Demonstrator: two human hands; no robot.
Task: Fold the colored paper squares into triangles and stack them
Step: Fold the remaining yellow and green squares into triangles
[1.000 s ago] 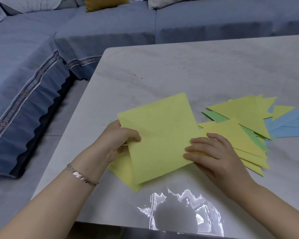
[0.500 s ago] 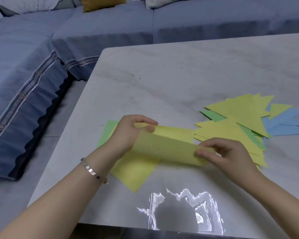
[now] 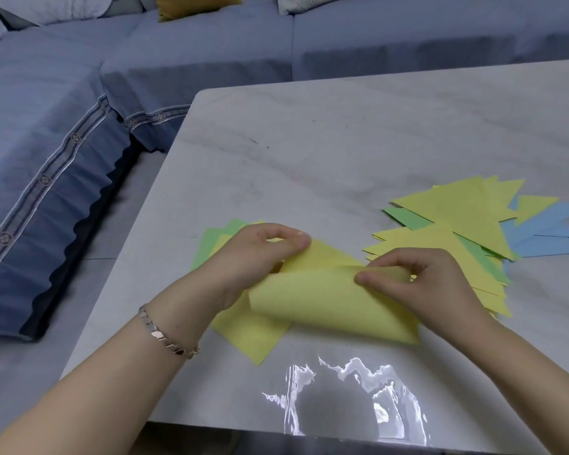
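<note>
On table [image 3: 342, 142]: left hand [image 3: 253, 257], right hand [image 3: 418, 284] both pinching curled yellow sheet [image 3: 326, 303].

Two hands bending a yellow paper square

The left hand [image 3: 260, 254] and right hand [image 3: 421, 284] pinch the curled yellow paper square [image 3: 329, 303] over the grey marble tabletop [image 3: 342, 142], beside folded paper triangles [image 3: 457, 218].

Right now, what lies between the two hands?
In the head view, the curled yellow sheet spans from the left hand to the right hand.
</note>
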